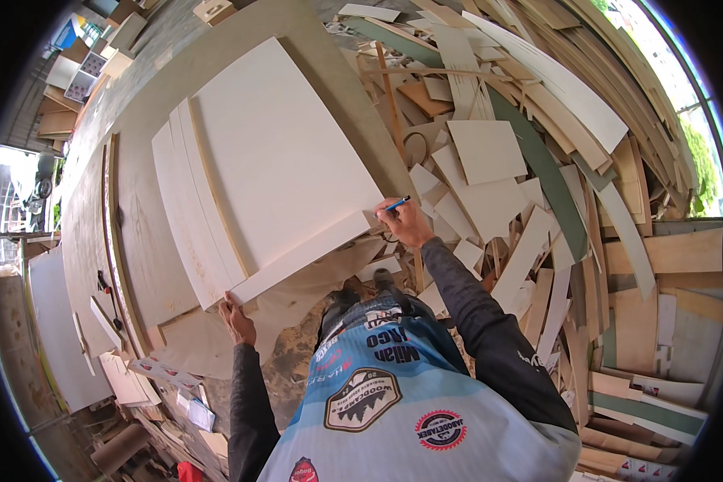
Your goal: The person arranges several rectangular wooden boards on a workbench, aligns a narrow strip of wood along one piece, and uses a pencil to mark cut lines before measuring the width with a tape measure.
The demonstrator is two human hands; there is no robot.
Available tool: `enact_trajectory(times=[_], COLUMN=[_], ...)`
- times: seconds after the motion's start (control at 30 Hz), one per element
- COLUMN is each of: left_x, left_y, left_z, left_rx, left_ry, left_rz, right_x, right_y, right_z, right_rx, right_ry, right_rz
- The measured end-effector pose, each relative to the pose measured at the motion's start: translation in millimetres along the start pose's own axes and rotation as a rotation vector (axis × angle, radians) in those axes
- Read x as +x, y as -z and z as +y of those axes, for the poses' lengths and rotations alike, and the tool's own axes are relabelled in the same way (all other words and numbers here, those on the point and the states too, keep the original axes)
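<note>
A large white board (273, 145) lies on a big grey-brown sheet in front of me. Across its near edge rests a narrow white strip (305, 255). My left hand (238, 321) grips the left end of this strip, with its fingertips at the corner. At the strip's right end, my right hand (410, 223) holds a blue pencil (398, 203) in a writing grip. The pencil's tip is close to the board's near right corner. Along the board's left side runs a second white panel (181, 201) with a thin wooden edge (215, 193).
White and brown offcuts (486, 153) are heaped on the right, beside long stacked boards (578, 88). The large supporting sheet (136, 233) extends left, carrying a long wooden strip (111, 241) and a dark tool (108, 293). Boxes (80, 84) stand at the far left.
</note>
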State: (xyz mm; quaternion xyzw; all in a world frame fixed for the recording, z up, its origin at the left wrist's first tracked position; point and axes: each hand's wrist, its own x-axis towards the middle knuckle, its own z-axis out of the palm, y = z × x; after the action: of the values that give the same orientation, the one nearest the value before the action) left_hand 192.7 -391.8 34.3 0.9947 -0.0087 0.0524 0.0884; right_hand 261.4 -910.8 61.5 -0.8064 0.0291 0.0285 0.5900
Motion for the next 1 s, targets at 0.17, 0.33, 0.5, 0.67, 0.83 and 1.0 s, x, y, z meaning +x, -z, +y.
enact_trajectory(times=[0.17, 0.33, 0.5, 0.67, 0.83, 1.0], left_x=[-0.4, 0.4, 0.6, 2.6, -0.5, -1.3], left_y=[-0.3, 0.0, -1.7, -4.3, -2.0, 0.8], left_z=[-2.7, -1.3, -1.7, -9.0, -7.3, -0.7], left_rx=[-0.006, -0.024, -0.033, -0.099, 0.016, -0.042], left_ry=[-0.008, 0.020, 0.022, 0.080, -0.050, 0.007], left_rz=[0.010, -0.017, -0.019, -0.034, 0.073, -0.001], right_x=[9.0, 7.9, -8.5, 8.4, 26.5, -0.1], right_y=[-13.0, -16.1, 8.2, 1.9, -19.1, 7.4], right_z=[-7.6, 6.3, 8.0, -1.7, 4.8, -7.5], right_rx=[-0.123, -0.176, -0.120, -0.092, -0.232, -0.265], right_ry=[0.160, 0.251, -0.075, 0.128, 0.342, 0.041], right_rz=[0.074, 0.112, -0.250, -0.002, 0.100, -0.299])
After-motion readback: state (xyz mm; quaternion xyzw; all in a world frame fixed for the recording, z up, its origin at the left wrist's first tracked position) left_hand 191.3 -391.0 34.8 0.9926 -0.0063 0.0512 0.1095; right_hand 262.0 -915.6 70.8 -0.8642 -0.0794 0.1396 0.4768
